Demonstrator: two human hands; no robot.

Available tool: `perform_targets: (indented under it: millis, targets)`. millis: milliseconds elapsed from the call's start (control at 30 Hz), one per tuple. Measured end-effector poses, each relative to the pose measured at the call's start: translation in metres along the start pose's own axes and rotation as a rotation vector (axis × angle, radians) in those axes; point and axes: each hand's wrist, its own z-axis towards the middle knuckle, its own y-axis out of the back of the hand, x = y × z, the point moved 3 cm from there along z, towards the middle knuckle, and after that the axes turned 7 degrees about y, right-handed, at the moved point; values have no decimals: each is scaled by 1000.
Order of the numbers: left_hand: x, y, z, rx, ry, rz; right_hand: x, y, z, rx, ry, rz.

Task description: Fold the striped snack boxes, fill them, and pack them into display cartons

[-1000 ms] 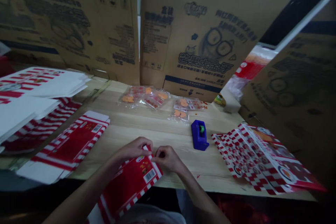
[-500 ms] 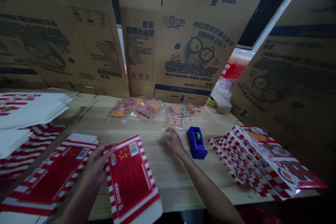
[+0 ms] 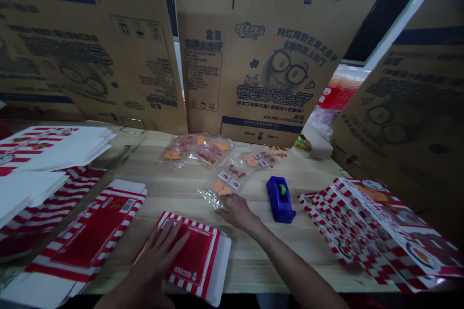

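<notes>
My left hand (image 3: 163, 251) lies with spread fingers on a flat red-and-white striped carton (image 3: 195, 251), near the table's front edge. The carton's white end flap sticks out to the right. My right hand (image 3: 235, 210) pinches the near end of a clear plastic packet (image 3: 223, 186) that holds orange pieces and small printed sachets. Behind it, partly overlapping, lies another clear packet (image 3: 253, 159). More such packets (image 3: 197, 148) lie in a group farther back. To the right of my right hand stands a blue tape dispenser (image 3: 281, 199) with a green core.
Flattened striped cartons (image 3: 90, 231) are stacked on the left, beside white-backed printed sheets (image 3: 83, 147). Red-and-white checkered packaging (image 3: 362, 227) lies at the right. Tall cardboard boxes (image 3: 250, 72) wall off the back, with a small white box (image 3: 317, 142) near one corner.
My left hand has set the carton down and now rests spread on it. My right hand has taken a packet and drawn it toward me. The view has shifted slightly left.
</notes>
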Motion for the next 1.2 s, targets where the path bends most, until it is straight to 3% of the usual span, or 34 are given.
perform_targets:
  millis: [67, 133, 300, 433, 567, 800, 933, 1067, 1200]
  targets:
    - [-12, 6, 12, 175, -40, 41, 1, 8, 22, 9, 23, 17]
    - [-21, 15, 23, 244, -62, 62, -3, 15, 51, -1, 50, 12]
    - [-36, 35, 30, 304, -79, 32, -5, 9, 108, 54, 135, -28]
    - [-43, 36, 20, 284, -12, -26, 5, 0, 116, 95, 192, -74]
    - [-42, 25, 7, 194, 88, -76, 6, 11, 102, 74, 213, -89]
    - [-32, 26, 0, -30, 246, 6, -16, 49, 52, -188, 81, -13]
    - [-30, 28, 11, -167, 286, -8, -26, 41, 15, -314, 25, 184]
    - [-35, 25, 22, -212, 260, -26, -39, 25, -13, -351, -63, 289]
    - [-38, 28, 26, -235, 230, -32, -55, 23, -28, -413, -167, 349]
